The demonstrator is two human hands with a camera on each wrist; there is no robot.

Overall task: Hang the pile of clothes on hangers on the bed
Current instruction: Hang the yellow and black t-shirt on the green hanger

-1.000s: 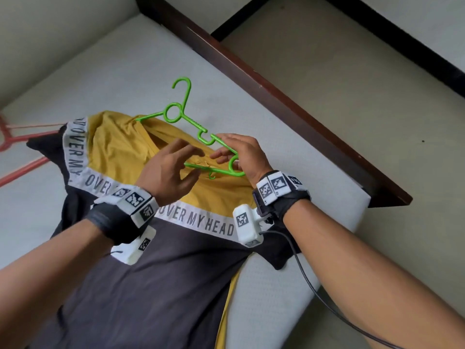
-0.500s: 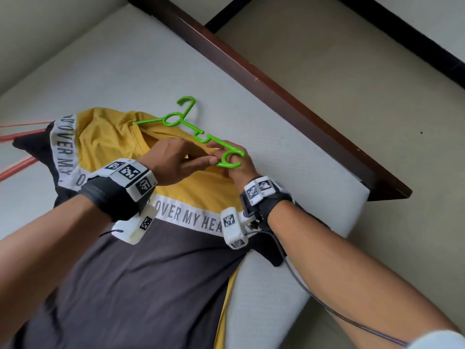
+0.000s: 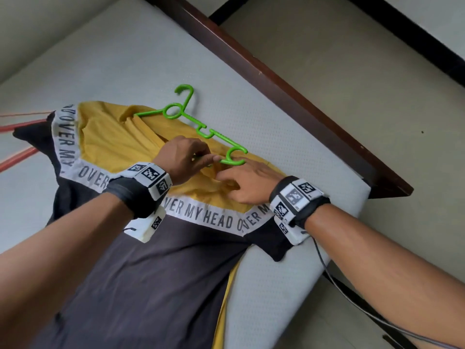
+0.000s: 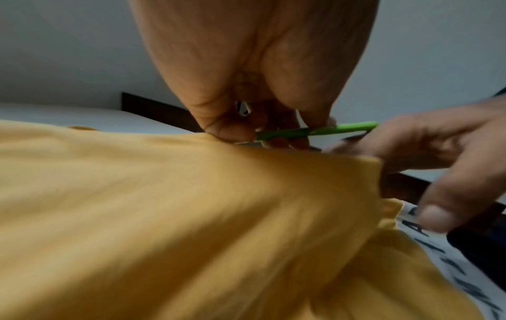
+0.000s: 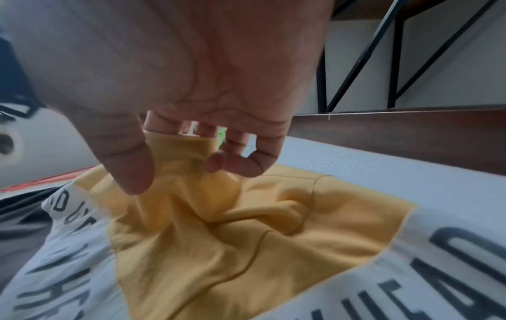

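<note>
A T-shirt (image 3: pixel 105 139) with a yellow top, a white lettered band and a dark grey body lies flat on the mattress (image 3: pixel 130 61). The green plastic hanger (image 3: pixel 201 124) lies slanted over its neck and right shoulder, hook pointing away from me. My left hand (image 3: pixel 208 159) pinches the hanger's lower bar near its right end; in the left wrist view the green hanger (image 4: pixel 315 131) shows between the fingertips. My right hand (image 3: pixel 224 178), just below that end, holds a fold of the yellow fabric (image 5: pixel 180 151) between thumb and fingers.
A red hanger (image 3: pixel 15 157) pokes out from under the shirt at the left. The dark wooden bed frame (image 3: pixel 276 84) runs along the mattress's far side, with floor (image 3: pixel 364 84) beyond. A cable (image 3: pixel 352 298) hangs from my right wrist.
The right hand has left the hanger's end and taken hold of yellow fabric beneath it. The left hand has closed on the hanger's lower bar. The hanger now lies lower on the shirt.
</note>
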